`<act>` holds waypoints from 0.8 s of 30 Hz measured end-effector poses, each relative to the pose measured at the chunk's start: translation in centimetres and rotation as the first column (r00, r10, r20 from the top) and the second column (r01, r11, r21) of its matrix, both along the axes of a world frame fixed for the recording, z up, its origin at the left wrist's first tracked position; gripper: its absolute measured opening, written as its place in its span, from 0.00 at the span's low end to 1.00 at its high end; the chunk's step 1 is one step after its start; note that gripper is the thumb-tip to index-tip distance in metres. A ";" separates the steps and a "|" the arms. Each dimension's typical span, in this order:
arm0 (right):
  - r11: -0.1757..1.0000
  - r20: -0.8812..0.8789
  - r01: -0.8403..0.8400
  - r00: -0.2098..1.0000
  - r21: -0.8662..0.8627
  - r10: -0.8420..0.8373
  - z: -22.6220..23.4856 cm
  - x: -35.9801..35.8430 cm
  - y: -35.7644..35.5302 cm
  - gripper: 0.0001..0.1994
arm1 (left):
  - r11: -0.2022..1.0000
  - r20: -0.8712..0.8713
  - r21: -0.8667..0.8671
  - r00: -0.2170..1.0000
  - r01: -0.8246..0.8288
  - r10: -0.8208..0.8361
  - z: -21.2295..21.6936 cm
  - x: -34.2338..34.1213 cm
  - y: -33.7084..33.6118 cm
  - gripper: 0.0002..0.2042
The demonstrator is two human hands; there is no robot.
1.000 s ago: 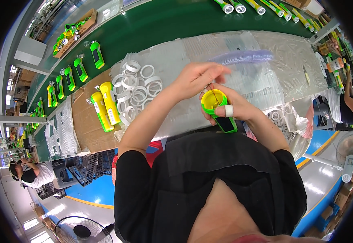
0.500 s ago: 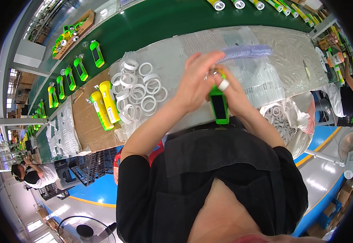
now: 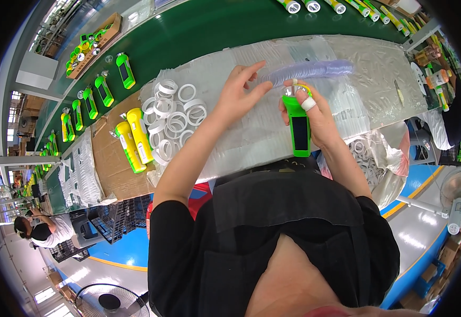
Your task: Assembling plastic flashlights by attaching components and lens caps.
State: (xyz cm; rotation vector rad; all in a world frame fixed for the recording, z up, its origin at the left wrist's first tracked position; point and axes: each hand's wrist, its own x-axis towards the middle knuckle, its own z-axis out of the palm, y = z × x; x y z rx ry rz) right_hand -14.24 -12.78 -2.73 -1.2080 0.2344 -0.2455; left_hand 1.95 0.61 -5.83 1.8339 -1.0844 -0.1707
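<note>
Fingers of the right hand (image 3: 320,120) grip a green flashlight (image 3: 300,129) above the near bench (image 3: 230,142), seemingly steadying it for assembly, while the left hand (image 3: 234,99), loosely spread, hovers beside clear discs (image 3: 317,71), where taking one would need a fine pinch.

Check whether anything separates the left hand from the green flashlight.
Nothing visible stands between the left hand and the green flashlight at its lamp end; below, the right hand partly covers its left side.

From my remote seat I can read no lettering. Well left of the gripping right hand (image 3: 316,117), two yellow flashlights (image 3: 140,136) bear tiny marks; farther left and beyond, a carton (image 3: 103,48) shows illegible print.
</note>
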 end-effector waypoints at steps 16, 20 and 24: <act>0.919 0.086 -0.385 0.916 -0.079 0.391 -0.3 3.6 3.7 0.17 | 0.901 0.196 -0.404 0.977 0.157 -0.082 1.0 -3.8 3.9 0.16; 0.958 0.122 -0.285 0.950 -0.032 0.287 -0.3 4.3 4.0 0.16 | 0.922 0.245 -0.350 0.966 0.164 -0.079 2.0 -2.6 4.2 0.14; 0.974 0.395 -0.087 0.904 -0.211 0.166 0.2 6.6 2.0 0.17 | 0.981 0.470 -0.087 0.861 -0.174 0.195 3.9 2.6 5.8 0.13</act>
